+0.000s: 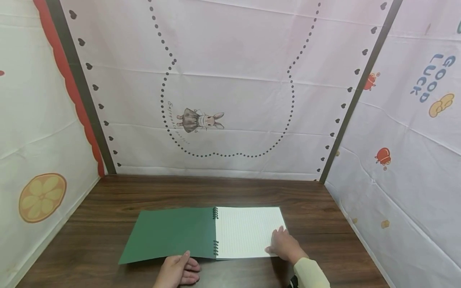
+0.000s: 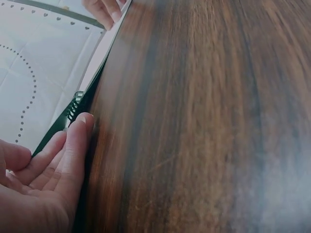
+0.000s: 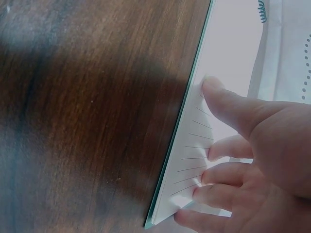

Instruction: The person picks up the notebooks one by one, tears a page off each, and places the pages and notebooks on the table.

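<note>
A spiral notebook lies open on the table, its green cover [image 1: 173, 234] to the left and a lined white page [image 1: 245, 232] to the right of the black coil [image 1: 215, 248]. My left hand [image 1: 176, 272] is at the cover's near edge, thumb along that edge and the other fingers loosely bent below it; in the left wrist view the hand [image 2: 48, 179] is beside the green edge. My right hand [image 1: 286, 244] rests on the page's right part, fingers spread; the right wrist view shows its fingertips and thumb on the paper [image 3: 184, 170].
The dark wooden table [image 1: 216, 190] is bounded by a patterned back cloth [image 1: 230, 100] and cloth side walls, the left one [image 1: 39, 120] with a red scalloped border. Dark posts stand at both back corners.
</note>
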`<state>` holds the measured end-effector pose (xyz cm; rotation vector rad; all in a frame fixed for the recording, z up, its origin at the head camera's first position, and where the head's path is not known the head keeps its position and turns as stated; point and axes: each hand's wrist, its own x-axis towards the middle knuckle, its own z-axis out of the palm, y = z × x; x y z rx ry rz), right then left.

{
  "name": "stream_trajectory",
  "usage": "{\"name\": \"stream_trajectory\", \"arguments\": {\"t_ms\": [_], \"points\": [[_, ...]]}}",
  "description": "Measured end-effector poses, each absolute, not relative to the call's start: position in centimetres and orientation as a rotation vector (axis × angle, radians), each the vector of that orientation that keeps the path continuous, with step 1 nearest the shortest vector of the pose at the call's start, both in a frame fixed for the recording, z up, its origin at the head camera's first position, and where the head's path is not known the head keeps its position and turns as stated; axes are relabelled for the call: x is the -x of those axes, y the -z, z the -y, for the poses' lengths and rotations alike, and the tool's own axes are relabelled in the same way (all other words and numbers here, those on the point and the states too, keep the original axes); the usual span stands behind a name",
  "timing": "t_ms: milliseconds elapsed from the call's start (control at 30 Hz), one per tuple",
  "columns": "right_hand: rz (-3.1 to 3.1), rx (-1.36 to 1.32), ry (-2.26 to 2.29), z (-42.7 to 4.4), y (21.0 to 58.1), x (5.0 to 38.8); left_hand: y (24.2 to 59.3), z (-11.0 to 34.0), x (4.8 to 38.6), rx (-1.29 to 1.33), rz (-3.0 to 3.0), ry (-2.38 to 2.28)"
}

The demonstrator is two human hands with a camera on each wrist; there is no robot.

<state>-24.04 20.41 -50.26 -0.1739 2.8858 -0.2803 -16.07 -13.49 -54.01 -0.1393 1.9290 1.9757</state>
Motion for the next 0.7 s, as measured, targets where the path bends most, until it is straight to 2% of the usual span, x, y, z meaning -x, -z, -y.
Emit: {"name": "stream_trajectory", "arguments": {"t_ms": [433, 700], "points": [[-2.882, 0.177, 0.310, -20.53, 50.33, 24.09, 53.99, 13.28, 15.81, 0.174, -1.880, -1.965], [-2.885, 0.191, 0.299, -20.49, 50.27, 24.08, 53.26, 12.74, 16.66, 0.162, -2.073, -1.889]]}}
